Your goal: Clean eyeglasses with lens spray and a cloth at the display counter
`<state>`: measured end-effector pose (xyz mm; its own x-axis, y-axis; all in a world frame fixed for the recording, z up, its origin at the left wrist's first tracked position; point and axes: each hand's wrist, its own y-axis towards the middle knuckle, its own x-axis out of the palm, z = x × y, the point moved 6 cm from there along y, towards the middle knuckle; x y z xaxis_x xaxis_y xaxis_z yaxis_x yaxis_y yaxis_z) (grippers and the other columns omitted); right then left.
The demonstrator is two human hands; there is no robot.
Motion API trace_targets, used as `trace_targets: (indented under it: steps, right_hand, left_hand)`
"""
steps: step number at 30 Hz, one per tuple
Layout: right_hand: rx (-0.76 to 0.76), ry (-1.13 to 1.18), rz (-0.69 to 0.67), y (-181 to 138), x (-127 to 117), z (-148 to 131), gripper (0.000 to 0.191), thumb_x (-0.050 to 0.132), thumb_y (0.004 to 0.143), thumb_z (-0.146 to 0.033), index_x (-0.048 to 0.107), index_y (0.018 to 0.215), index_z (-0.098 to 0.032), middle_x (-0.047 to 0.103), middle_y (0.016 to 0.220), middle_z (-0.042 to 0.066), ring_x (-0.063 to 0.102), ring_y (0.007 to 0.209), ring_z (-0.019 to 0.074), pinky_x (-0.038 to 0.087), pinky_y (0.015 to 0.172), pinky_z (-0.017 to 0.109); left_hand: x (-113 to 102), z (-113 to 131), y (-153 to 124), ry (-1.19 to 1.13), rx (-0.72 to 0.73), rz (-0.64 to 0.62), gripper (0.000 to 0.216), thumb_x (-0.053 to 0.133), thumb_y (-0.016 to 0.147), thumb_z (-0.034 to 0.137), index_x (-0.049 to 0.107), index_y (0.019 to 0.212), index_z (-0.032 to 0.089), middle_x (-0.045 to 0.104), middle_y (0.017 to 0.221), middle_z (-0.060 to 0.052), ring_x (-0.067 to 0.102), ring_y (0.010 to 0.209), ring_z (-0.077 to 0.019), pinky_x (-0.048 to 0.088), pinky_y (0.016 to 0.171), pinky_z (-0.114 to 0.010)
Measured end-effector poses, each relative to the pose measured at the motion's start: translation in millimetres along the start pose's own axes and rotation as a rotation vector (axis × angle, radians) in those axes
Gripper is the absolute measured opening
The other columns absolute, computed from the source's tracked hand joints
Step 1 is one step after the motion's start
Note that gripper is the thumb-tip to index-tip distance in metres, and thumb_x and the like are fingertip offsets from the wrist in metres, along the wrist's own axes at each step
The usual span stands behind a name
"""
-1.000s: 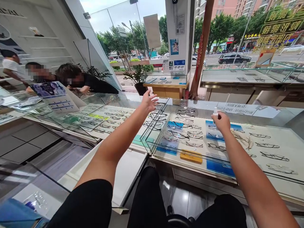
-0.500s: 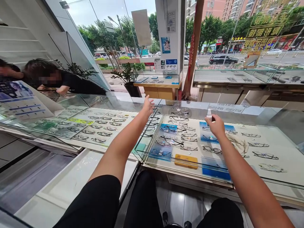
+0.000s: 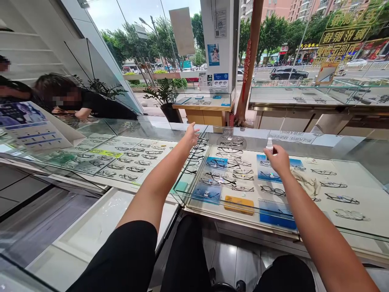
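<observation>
My left hand [image 3: 191, 134] is stretched out over the far side of the glass display case [image 3: 194, 199], its fingers apart and nothing in them. Below it and to its right, eyeglasses [image 3: 199, 151] with dark frames lie in rows inside the case. My right hand [image 3: 278, 159] grips a small white spray bottle [image 3: 270, 143], upright with its nozzle on top, above the right part of the case. Close to my right forearm is a crumpled beige cloth [image 3: 306, 183], partly hidden by the arm.
A yellow-orange case [image 3: 238, 205] and a blue card [image 3: 273, 219] lie near the front edge. An open white drawer [image 3: 112, 215] juts out at left. On the left counter stands a calendar [image 3: 36, 129]; a person in black [image 3: 103, 106] leans there.
The view has shifted slightly. Both hands keep nearly the same positions, the right one still around the spray bottle.
</observation>
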<state>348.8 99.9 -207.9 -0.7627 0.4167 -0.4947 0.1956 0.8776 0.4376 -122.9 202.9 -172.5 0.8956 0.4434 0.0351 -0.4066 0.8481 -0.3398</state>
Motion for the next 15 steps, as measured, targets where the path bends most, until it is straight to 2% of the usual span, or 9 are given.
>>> trace_targets:
  steps: [6, 10, 13, 15]
  right_hand:
    - [-0.013, 0.000, -0.005, 0, 0, 0, 0.039, 0.064, 0.087, -0.060, 0.073, 0.095, -0.023, 0.070, 0.091, 0.007, 0.061, 0.085, 0.0263, 0.043, 0.076, 0.038]
    - [-0.001, -0.003, -0.007, -1, -1, -2, 0.039, 0.063, 0.086, -0.060, 0.073, 0.096, -0.023, 0.070, 0.092, 0.007, 0.061, 0.085, 0.0261, 0.044, 0.076, 0.038]
    - [0.010, -0.007, -0.008, -2, -2, -4, 0.040, 0.063, 0.085, -0.061, 0.072, 0.094, -0.023, 0.069, 0.091, 0.007, 0.061, 0.085, 0.0262, 0.043, 0.076, 0.038]
    - [0.016, -0.006, -0.004, -2, -3, -4, 0.041, 0.062, 0.084, -0.062, 0.072, 0.093, -0.023, 0.068, 0.091, 0.007, 0.061, 0.085, 0.0263, 0.043, 0.077, 0.039]
  left_hand:
    - [-1, 7, -22, 0.050, -0.058, -0.078, 0.064, 0.052, 0.096, 0.075, 0.077, 0.110, 0.018, 0.059, 0.155, -0.035, 0.044, 0.158, -0.0546, 0.030, 0.128, -0.070]
    - [-4, 15, -44, 0.085, -0.061, -0.096, 0.062, 0.050, 0.099, 0.072, 0.078, 0.109, 0.017, 0.054, 0.162, -0.035, 0.038, 0.163, -0.0543, 0.027, 0.131, -0.069]
    - [-10, 23, -70, 0.116, -0.011, -0.077, 0.049, 0.060, 0.098, 0.062, 0.079, 0.105, 0.017, 0.064, 0.150, -0.033, 0.046, 0.156, -0.0529, 0.033, 0.129, -0.066]
    - [-14, 28, -99, 0.119, 0.057, -0.110, 0.035, 0.066, 0.097, 0.051, 0.077, 0.102, 0.018, 0.072, 0.136, -0.028, 0.055, 0.147, -0.0482, 0.038, 0.126, -0.061]
